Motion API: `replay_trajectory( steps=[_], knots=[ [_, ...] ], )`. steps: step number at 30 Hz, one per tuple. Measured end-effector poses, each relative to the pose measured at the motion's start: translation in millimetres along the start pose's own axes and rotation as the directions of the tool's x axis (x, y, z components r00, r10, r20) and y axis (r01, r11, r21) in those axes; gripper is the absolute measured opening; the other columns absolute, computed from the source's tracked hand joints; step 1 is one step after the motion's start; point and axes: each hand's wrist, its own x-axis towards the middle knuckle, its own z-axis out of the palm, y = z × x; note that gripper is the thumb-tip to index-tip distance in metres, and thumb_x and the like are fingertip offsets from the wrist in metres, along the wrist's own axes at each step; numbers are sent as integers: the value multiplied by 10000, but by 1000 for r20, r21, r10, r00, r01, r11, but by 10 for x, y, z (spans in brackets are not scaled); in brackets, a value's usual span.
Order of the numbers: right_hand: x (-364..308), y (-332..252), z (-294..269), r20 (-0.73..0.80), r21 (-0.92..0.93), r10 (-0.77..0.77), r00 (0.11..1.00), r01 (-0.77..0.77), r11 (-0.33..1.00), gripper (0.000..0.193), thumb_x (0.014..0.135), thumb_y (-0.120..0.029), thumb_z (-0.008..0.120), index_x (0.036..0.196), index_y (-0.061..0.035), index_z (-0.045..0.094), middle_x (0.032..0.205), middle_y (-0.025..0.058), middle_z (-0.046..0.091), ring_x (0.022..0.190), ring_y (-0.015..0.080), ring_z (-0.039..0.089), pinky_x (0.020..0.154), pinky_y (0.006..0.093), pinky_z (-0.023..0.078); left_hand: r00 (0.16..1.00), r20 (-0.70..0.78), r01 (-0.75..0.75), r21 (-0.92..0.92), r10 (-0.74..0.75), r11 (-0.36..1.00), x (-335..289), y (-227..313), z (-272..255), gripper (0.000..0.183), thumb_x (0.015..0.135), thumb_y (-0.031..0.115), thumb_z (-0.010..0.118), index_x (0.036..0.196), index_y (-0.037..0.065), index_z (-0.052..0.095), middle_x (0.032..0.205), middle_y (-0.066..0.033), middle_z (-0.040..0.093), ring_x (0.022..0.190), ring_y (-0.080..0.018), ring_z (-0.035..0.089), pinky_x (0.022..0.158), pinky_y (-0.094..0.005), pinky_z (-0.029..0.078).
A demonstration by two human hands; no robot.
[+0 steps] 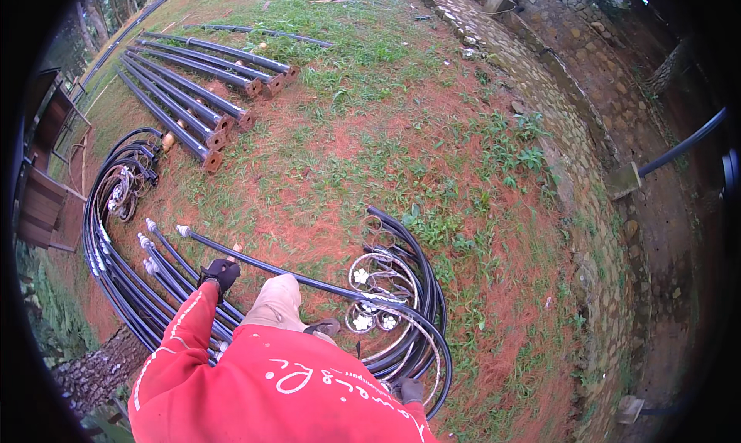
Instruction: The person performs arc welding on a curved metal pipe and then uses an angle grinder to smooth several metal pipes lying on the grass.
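My left hand (221, 275), in a dark glove, is closed just short of a long black pole (258, 262); whatever its fingers may hold does not show. That pole ends in a grey-white tip on the left and bends into a big hook at the right. At the lower right, my gloved right hand (409, 390) is closed around the hook's curved end, its fingers partly hidden by my red sleeve. Inside the curve sit metal scrolls with white flowers (361, 276). More hooked black poles (421, 269) lie under it.
Straight black posts with rusty square base plates (211, 160) lie at the upper left. A bundle of curved black poles (94, 211) rests at the left by a tree trunk (104, 370). A stone-paved edge (575, 161) slopes down on the right.
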Motion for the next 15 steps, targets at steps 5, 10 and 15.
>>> replay_trajectory(
  steps=[5,10,15],
  knots=[
    [-303,-1232,-569,160,7,137,977,-140,990,320,783,-286,796,770,27,727,725,131,717,593,233,684,569,400,537,972,-131,189,-48,-194,981,-542,-571,-185,465,863,510,704,846,57,809,678,-57,669,655,-189,613,626,-380,463],
    [785,-982,-194,-9,-174,-18,1000,16,985,440,794,-336,752,946,76,732,848,162,748,693,265,722,600,393,557,956,-150,241,-83,-251,967,-323,-595,-50,482,817,549,761,816,71,817,633,-44,660,581,-155,576,553,-365,419],
    [321,-2358,484,406,-259,-148,902,269,928,329,843,-329,789,870,-2,763,842,142,769,798,278,742,719,424,560,868,-211,394,-259,-450,882,-273,-878,-56,217,812,257,747,761,46,749,614,-52,625,510,-174,568,489,-365,431]
  ],
)
